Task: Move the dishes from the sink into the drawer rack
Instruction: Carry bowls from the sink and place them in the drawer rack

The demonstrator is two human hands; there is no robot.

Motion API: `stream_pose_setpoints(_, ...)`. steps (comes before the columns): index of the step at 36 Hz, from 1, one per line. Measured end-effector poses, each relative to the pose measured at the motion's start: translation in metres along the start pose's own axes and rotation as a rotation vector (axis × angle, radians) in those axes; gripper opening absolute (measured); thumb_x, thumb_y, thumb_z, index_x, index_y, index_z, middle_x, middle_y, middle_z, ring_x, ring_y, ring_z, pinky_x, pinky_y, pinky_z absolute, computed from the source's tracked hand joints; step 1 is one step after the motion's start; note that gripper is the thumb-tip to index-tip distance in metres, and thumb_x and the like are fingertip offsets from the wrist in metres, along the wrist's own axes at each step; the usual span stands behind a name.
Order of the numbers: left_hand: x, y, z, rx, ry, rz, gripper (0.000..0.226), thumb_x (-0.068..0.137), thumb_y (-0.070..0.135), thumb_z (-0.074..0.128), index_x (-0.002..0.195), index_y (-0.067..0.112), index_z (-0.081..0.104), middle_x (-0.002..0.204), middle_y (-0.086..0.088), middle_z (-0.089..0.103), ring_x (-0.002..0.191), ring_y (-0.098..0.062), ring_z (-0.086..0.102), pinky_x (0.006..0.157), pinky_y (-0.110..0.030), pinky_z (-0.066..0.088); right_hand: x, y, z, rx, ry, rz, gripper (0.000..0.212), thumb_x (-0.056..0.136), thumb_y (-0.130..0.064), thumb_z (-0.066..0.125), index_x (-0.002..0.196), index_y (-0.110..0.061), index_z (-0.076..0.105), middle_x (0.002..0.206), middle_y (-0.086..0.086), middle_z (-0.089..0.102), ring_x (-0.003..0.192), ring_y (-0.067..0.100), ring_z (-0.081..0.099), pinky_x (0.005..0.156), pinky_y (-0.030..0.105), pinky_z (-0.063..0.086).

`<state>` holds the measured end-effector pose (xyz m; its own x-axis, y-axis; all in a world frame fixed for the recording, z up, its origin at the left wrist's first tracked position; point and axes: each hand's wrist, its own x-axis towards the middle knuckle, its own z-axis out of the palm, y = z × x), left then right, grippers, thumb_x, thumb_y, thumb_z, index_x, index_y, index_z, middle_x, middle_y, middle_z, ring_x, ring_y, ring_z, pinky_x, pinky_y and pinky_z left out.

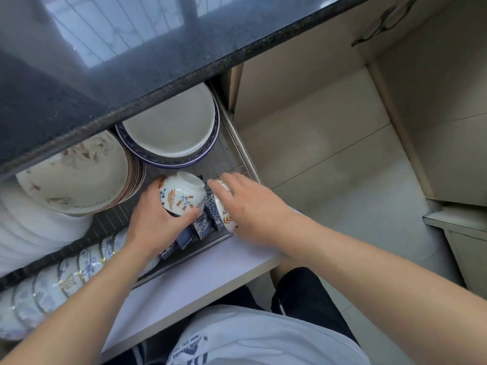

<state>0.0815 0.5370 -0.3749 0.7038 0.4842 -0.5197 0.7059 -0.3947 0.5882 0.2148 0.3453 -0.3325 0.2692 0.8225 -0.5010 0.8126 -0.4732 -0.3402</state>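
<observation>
Granite countertop (137,83), dark, speckled and glossy, crosses the upper left, its rough edge hanging over the pulled-out drawer rack (234,148). Pale floor tiles (342,159) and cream cabinet fronts (434,106) fill the right. The rack's floor is ribbed grey metal, and its flat front panel (189,280) is pale lilac, just above my dark shorts. At the back sits a wide white bowl (171,122) nested in blue-rimmed plates, with a stack of leaf-printed plates (76,175) to its left. Small blue-patterned bowls (79,267) stand on edge in a row along the front. My left hand (155,222) grips a rounded white bowl with orange and blue sprigs (181,196), tipped on its side over the rack. My right hand (253,206) curls round a second sprigged bowl (226,214), set on edge against blue lattice bowls (210,212).
</observation>
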Motion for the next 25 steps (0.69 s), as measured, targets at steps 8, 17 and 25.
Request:
stream_pose_setpoints(8,0.011,-0.006,0.001,0.092,0.037,-0.035,0.088,0.055,0.065,0.084,0.126,0.028,0.049,0.119,-0.001,0.061,0.110,-0.025,0.061,0.089,-0.047,0.056,0.060,0.004,0.035,-0.348,-0.227,0.080,0.079,0.087,-0.027,0.068,0.152,-0.008,0.028,0.145,0.020,0.043,0.131,0.037,0.044,0.109,0.043,0.037)
stream_pose_setpoints(17,0.006,-0.005,-0.012,0.167,-0.002,-0.061,0.088,0.060,0.061,0.086,0.131,0.027,0.046,0.126,-0.004,0.057,0.116,-0.028,0.058,0.094,-0.048,0.052,0.073,-0.013,0.038,-0.352,-0.294,0.233,0.079,0.088,-0.030,0.065,0.152,-0.007,0.025,0.149,0.024,0.037,0.135,0.043,0.040,0.113,0.048,0.034)
stream_pose_setpoints(25,0.003,0.000,-0.011,0.176,-0.023,-0.059,0.092,0.061,0.059,0.087,0.134,0.027,0.043,0.130,-0.003,0.055,0.120,-0.027,0.056,0.098,-0.047,0.050,0.058,0.010,0.057,-0.333,-0.252,0.136,0.071,0.093,-0.025,0.061,0.152,-0.010,0.024,0.151,0.023,0.036,0.140,0.042,0.036,0.115,0.047,0.032)
